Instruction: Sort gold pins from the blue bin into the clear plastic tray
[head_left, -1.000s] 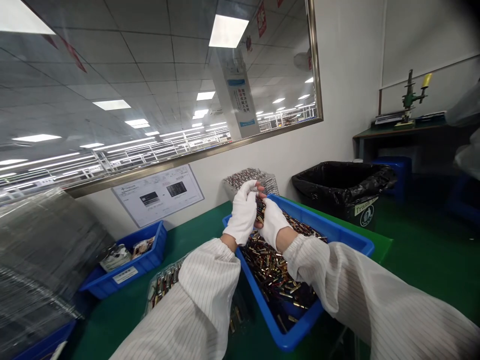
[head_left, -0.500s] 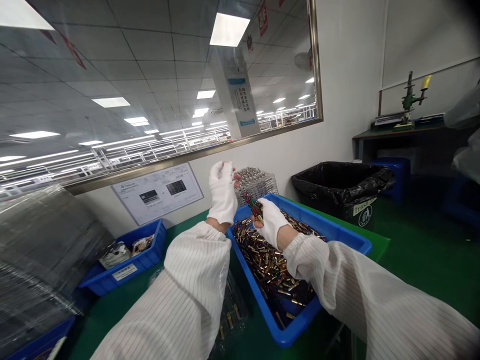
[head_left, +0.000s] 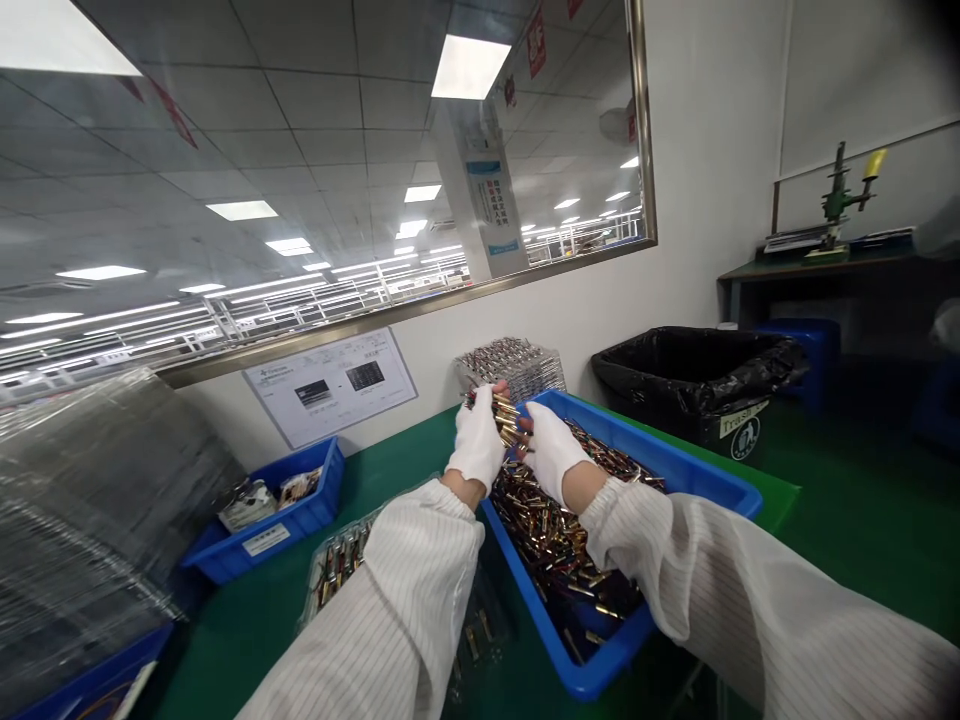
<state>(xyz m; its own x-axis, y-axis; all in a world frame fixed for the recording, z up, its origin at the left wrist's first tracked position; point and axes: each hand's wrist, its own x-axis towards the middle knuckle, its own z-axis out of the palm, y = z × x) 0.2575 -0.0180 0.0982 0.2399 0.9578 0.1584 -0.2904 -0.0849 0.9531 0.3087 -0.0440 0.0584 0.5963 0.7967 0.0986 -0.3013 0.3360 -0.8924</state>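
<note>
A bunch of small brass-coloured cylindrical parts with thin wires [head_left: 509,420] is gripped in my left hand [head_left: 478,440], the metal ends pointing right. My left hand wears a white glove with bare fingertips and is closed round the wire side. Close beside the bunch, my right hand [head_left: 553,452], gloved the same way, has its fingers curled toward the metal ends; what lies between them is hidden. Below both hands, a blue bin [head_left: 559,640] holds a heap of the same wired parts [head_left: 551,535]. A clear tray [head_left: 330,570] with rows of parts lies partly under my left sleeve.
Stacked clear trays filled with parts [head_left: 514,365] stand by the wall behind the bin. A smaller blue bin [head_left: 281,535] with bagged items sits left, beside a tall wrapped stack [head_left: 97,500]. A black-lined trash can [head_left: 697,390] stands at the right.
The bunch has gone from my right hand to my left. My left hand has come down and right from its raised place and closed on it. The view has shifted slightly.
</note>
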